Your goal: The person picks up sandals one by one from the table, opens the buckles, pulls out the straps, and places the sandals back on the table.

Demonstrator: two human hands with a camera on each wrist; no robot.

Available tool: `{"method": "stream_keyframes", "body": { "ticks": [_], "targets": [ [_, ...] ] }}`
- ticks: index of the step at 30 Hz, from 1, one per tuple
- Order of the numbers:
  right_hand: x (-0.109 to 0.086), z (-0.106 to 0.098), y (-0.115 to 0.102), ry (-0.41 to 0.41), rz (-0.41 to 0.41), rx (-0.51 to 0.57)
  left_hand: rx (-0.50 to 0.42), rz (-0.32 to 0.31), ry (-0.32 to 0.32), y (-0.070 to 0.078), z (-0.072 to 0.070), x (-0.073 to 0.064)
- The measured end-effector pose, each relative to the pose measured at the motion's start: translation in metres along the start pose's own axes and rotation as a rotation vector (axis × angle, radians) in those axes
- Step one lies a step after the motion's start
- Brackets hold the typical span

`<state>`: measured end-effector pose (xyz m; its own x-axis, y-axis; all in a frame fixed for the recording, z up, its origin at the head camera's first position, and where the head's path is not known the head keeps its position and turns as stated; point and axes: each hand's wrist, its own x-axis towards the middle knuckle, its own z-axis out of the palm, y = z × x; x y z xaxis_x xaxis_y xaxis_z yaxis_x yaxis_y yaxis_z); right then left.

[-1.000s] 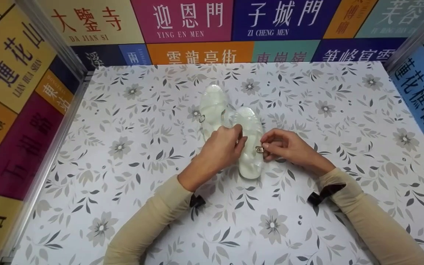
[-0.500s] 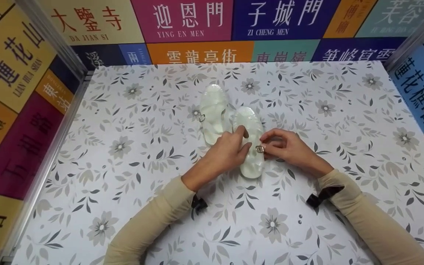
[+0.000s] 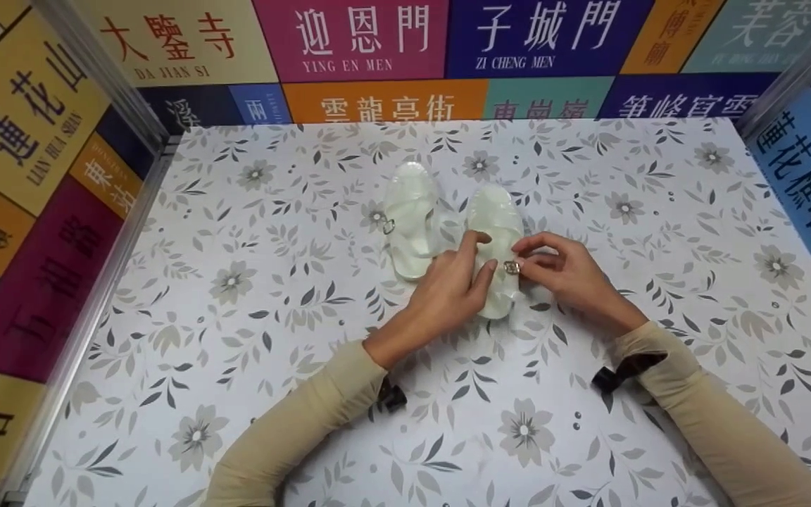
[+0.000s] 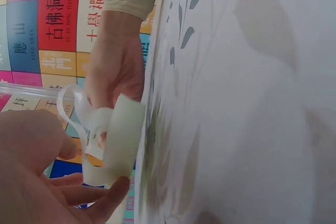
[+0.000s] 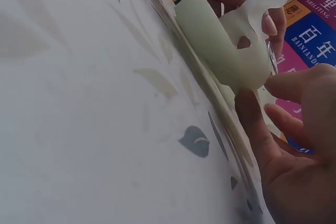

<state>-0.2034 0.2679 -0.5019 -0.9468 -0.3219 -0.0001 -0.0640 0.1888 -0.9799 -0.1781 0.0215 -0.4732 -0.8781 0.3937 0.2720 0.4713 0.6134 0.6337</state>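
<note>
Two pale, pearly sandals lie side by side in the head view. The left sandal (image 3: 409, 204) is untouched, with a small metal buckle (image 3: 388, 226) at its outer side. My left hand (image 3: 448, 285) holds the right sandal (image 3: 495, 205) by its inner side, index finger and thumb bent over it. On the outer side, my right hand (image 3: 567, 274) grips the edge beside another metal buckle (image 3: 512, 267). In the right wrist view, the right fingertips touch the side of the heel (image 5: 210, 40). The left wrist view shows left fingertips against the sole edge (image 4: 122, 148).
A white tabletop (image 3: 293, 436) with a grey floral print lies under everything. Colourful panels (image 3: 363, 42) with large characters stand along the back and both sides. Small dark devices (image 3: 606, 380) are strapped at both wrists.
Both hands have moved the right sandal away from the body and slightly right, so a gap now shows between the two sandals. The left sandal has stayed in place.
</note>
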Motion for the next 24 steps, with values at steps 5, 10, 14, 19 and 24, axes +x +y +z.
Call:
{"method": "stream_keyframes", "body": {
  "ticks": [5, 10, 14, 19, 24],
  "targets": [
    [0.004, -0.004, 0.002, 0.079, -0.048, 0.061, -0.007, -0.016, 0.062, 0.003, 0.013, 0.009],
    [0.013, -0.008, 0.003, 0.19, -0.092, 0.024, -0.045, -0.033, 0.099, 0.006, 0.025, 0.024],
    [0.023, -0.008, 0.005, 0.237, -0.099, 0.003, -0.084, -0.037, 0.124, 0.002, 0.03, 0.037],
    [0.034, -0.005, 0.007, 0.212, -0.129, -0.02, -0.149, -0.098, 0.128, -0.01, 0.033, 0.05],
    [0.037, -0.004, 0.008, 0.169, -0.113, -0.094, -0.219, -0.11, 0.108, -0.019, 0.033, 0.055]
  ]
}}
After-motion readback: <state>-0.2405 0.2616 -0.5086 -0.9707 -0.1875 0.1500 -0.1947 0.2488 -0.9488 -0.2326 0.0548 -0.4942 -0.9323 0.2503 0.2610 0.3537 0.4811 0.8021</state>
